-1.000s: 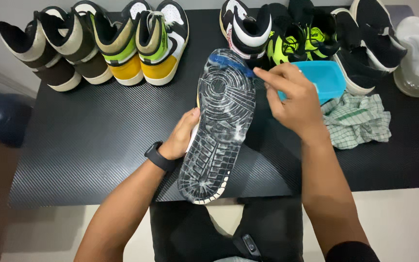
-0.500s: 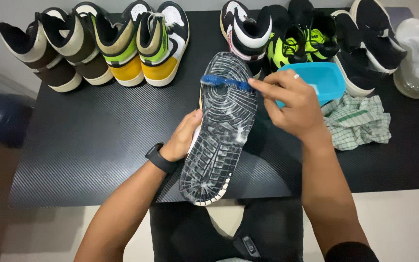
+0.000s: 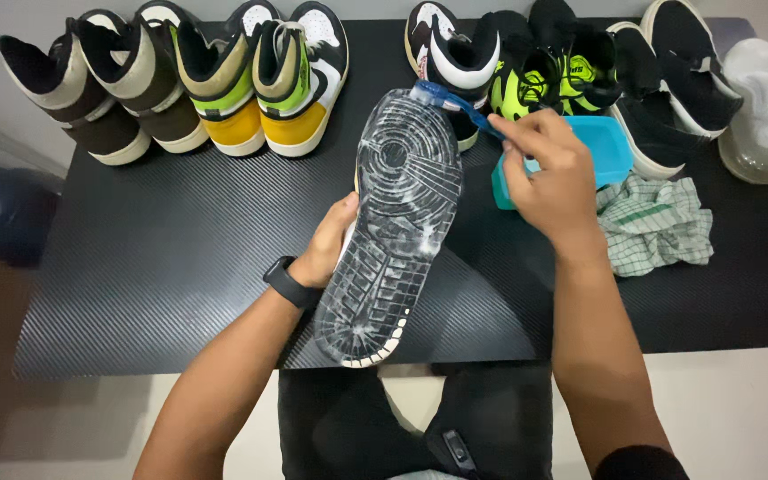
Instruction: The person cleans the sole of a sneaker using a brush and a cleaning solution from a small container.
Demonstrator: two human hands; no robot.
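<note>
My left hand [image 3: 329, 242] grips the side of a sneaker [image 3: 395, 222] held sole up over the black table [image 3: 162, 258]. The dark tread is covered in white soapy foam. My right hand [image 3: 548, 178] pinches a blue toothbrush [image 3: 455, 100], whose head rests at the toe tip of the sole. A black watch sits on my left wrist.
A blue plastic tub [image 3: 602, 147] stands just behind my right hand, with a checked cloth [image 3: 655, 220] beside it. Several sneakers line the back: brown, green and yellow high-tops [image 3: 224, 80] on the left, black and neon ones [image 3: 562, 62] on the right, a white shoe [image 3: 766, 98] at far right.
The toothbrush went from the toe down across the forefoot and back up to the toe tip. The sneaker tilted slightly leftward in my left hand.
</note>
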